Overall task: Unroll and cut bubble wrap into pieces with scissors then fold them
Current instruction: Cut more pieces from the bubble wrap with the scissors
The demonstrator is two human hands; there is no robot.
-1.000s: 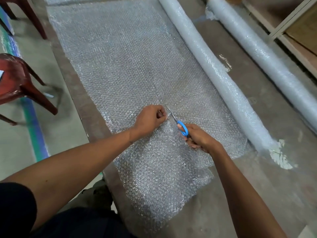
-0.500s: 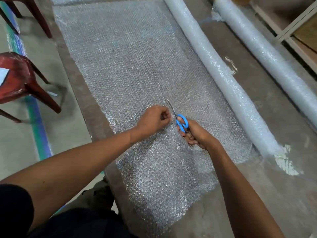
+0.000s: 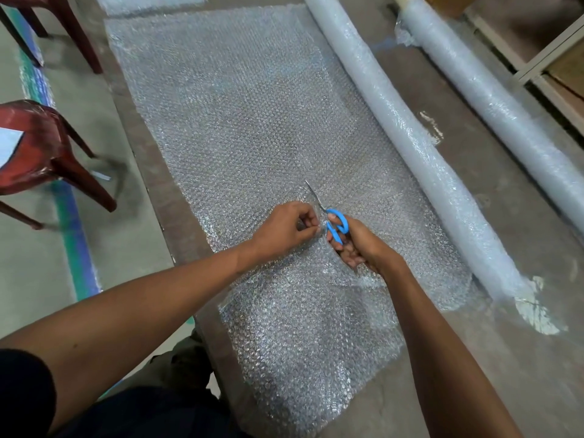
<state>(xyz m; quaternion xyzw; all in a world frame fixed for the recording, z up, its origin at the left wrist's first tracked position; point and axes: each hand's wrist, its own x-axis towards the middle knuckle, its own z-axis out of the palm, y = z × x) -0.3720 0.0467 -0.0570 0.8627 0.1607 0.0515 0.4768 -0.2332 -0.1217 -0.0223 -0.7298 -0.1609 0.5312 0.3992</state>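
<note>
The wrap [image 3: 252, 128] is pinched by the left hand [image 3: 284, 229] just beside the cut, while the scissors [image 3: 331, 218] are gripped by the right hand [image 3: 360, 248], blades pointed away up the sheet spread on the table [image 3: 474, 374]. If tension is lost, the film could be bunched and chewed, and the cut dragged crooked toward the roll [image 3: 410, 147].

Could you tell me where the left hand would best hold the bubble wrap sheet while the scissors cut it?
Probably the cut edge just left of the blades, approached from the left, as the left hand pinches now. The bubble wrap sheet is limp, so tension beside the scissors likely keeps the cut clean.
</note>
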